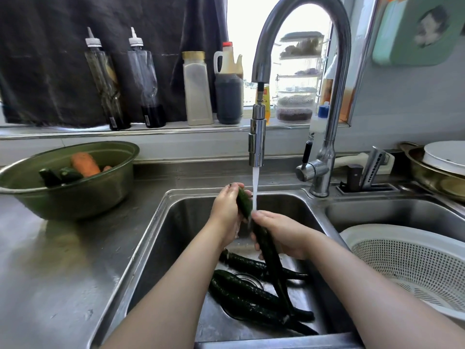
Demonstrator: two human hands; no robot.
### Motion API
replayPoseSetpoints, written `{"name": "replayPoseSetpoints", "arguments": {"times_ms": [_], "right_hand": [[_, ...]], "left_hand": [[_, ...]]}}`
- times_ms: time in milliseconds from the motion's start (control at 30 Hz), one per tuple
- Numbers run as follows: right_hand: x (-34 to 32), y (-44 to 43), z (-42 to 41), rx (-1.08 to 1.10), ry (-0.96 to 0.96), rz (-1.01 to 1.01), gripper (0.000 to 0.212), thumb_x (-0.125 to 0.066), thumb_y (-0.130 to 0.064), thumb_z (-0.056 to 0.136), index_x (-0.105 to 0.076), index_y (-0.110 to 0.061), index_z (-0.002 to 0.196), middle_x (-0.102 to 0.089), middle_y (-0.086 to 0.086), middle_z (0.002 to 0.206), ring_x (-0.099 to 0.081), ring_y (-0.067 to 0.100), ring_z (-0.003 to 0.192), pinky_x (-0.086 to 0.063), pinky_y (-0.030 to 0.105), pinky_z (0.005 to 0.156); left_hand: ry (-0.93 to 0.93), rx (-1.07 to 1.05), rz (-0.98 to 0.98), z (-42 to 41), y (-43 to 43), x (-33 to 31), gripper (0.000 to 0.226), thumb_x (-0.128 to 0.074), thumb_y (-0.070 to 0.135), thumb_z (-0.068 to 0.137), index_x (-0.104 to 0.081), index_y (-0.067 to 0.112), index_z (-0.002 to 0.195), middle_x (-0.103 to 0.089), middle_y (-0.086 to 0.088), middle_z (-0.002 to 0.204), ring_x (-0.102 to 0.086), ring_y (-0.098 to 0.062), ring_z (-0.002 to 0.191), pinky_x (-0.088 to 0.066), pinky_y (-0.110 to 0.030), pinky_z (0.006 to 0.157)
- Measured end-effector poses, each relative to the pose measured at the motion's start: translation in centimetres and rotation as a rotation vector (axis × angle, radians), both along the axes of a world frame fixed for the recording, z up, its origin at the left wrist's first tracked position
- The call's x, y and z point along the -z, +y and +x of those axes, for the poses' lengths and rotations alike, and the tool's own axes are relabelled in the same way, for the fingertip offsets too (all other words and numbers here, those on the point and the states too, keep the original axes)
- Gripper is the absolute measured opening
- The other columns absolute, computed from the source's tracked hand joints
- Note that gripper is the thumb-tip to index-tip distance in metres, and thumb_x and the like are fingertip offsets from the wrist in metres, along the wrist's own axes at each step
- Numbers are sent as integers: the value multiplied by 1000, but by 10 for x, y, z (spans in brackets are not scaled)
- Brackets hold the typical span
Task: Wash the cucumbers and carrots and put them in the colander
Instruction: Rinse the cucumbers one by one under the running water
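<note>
The cucumber point(274, 268) slants under the tap stream point(255, 187), left hand point(226, 210) gripping its top, right hand point(281, 235) its middle.

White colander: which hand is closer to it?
Right. The right hand grips the cucumber mid-length, just left of the colander; the left hand holds its far end, farther left.

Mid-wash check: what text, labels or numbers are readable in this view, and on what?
None reads clearly.
White bottle behind the faucet: dark print, partly hidden, unreadable.
Left squeeze bottle: small label, too blurred.
Right squeeze bottle: small label, too blurred.
Yellow packet: red mark, too blurred.
</note>
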State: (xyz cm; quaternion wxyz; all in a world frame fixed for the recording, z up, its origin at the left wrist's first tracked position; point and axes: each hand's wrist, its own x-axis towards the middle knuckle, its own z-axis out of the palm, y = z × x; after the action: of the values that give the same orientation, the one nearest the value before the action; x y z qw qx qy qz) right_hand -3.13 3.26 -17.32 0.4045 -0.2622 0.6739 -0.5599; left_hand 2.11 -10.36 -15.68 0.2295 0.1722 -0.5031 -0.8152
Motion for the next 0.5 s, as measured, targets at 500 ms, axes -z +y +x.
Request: {"name": "replayPoseSetpoints", "arguments": {"times_ms": [500], "right_hand": [[-7, -7, 8, 29, 240, 72, 45, -38, -50, 107, -55, -11, 92, -55, -2, 58, -35, 12, 38, -24, 18, 38]], "left_hand": [[-128, 51, 188, 8, -17, 6, 31, -44, 22, 109, -58, -2, 122, -67, -15, 108, -68, -23, 92, -60, -36, 62]]}}
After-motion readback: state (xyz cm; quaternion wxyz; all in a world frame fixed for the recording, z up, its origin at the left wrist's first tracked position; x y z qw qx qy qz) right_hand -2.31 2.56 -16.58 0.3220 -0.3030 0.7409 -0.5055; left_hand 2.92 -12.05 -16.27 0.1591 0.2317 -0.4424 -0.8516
